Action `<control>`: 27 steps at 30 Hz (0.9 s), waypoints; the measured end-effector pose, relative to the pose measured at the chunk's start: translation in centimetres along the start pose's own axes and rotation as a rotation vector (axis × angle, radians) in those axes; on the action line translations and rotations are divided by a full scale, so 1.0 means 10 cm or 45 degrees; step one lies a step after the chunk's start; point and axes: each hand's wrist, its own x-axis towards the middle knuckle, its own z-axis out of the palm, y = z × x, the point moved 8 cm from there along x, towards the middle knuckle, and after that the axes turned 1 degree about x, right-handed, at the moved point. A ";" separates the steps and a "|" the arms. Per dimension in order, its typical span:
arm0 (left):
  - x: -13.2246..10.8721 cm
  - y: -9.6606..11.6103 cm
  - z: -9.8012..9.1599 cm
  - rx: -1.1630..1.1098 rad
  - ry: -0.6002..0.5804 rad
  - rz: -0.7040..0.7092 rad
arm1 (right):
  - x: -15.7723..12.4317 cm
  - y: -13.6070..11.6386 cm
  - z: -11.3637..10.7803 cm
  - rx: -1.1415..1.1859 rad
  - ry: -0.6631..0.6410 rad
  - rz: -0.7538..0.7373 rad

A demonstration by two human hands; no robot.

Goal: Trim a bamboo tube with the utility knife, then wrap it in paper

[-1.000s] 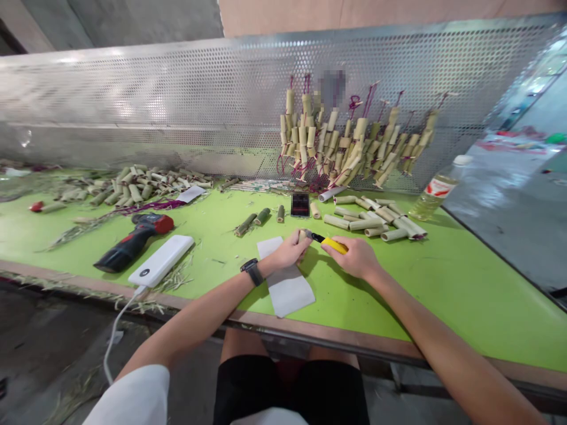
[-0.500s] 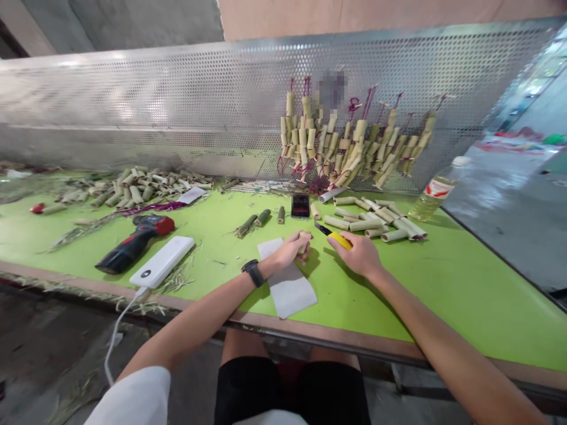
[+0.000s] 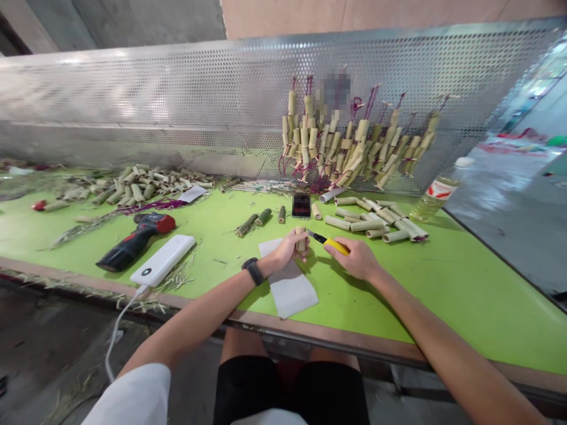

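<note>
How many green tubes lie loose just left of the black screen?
3, in a row beyond the left hand: the left tube, the middle tube, and the right tube nearest the screen. None appears hidden.

Looks like matt bamboo in the held tube point(image 3: 301, 239), smooth plastic on the cutter handle point(image 3: 337, 246), shiny metal across the perforated panel point(image 3: 186, 94).

The head-worn camera looks forward and down over the nearby green table point(image 3: 460, 289)
</note>
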 end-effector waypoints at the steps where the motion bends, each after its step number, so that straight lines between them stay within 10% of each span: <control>1: 0.00 0.01 0.01 -0.003 -0.003 -0.008 | 0.00 0.01 0.00 0.004 -0.004 0.007; 27: -0.05 0.12 0.11 0.764 -0.071 0.211 | -0.04 -0.15 0.04 -0.093 -0.045 -0.081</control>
